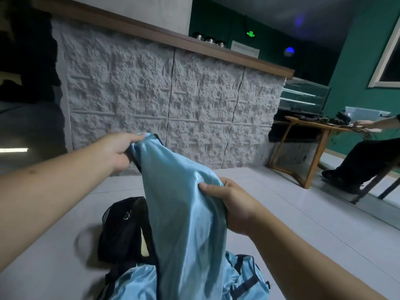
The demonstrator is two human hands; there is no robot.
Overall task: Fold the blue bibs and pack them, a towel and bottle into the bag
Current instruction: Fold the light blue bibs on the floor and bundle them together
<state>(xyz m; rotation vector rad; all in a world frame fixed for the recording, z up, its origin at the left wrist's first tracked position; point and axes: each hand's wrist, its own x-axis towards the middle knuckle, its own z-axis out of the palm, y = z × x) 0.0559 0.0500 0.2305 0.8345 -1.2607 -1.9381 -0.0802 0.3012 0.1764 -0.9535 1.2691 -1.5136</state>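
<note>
Blue bib (186, 213) held up over black bag (123, 230) & bib pile (138, 284), long axis far-left to near-right: left hand (121, 148) pinches far top edge, right hand (233, 204) pinches nearer edge.
</note>
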